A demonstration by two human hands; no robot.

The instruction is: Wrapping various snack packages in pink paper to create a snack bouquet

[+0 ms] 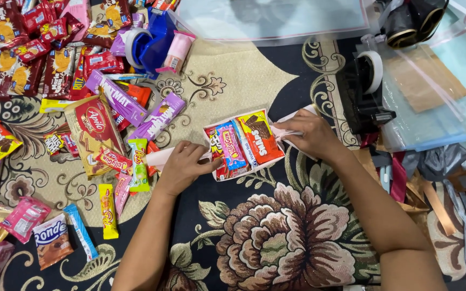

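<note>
A bundle of several snack packets (242,143) sits in pale pink wrapping paper (160,158) on a floral carpet (276,242). My left hand (182,167) grips the twisted left end of the paper, right beside the bundle. On the bundle's right side, my right hand (311,134) pinches the paper's other end. The packets are red, pink, blue and orange, lying side by side.
Many loose sweets and wafer packets (93,124) lie scattered to the left. A blue tape dispenser (155,40) stands at the top left, a black tape dispenser (368,86) at the right. Clear plastic sheets (276,19) and paper scraps (432,178) fill the top and right.
</note>
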